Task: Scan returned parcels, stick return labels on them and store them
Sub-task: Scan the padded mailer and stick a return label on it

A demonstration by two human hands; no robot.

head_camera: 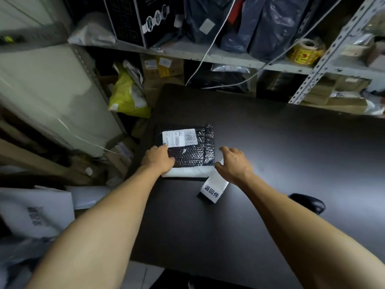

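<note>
A black bubble-wrap parcel point(193, 151) with a white shipping label point(179, 138) lies flat on the dark table point(270, 163). My left hand point(158, 159) presses on its near left corner, fingers curled over the edge. A white strip point(187, 172) runs along the parcel's near edge. A white return label strip point(213, 187) printed with black characters lies just right of it, partly under my right hand point(234, 163). My right hand hovers with fingers spread beside the parcel's near right corner, holding nothing that I can see.
Metal shelving point(208, 55) behind the table holds dark bags, a black box point(141, 17) and a yellow sticker roll point(305, 51). A yellow-green parcel point(127, 97) sits left of the table. White bags point(35, 211) lie at the left. A dark object point(308, 202) rests on the table at the right.
</note>
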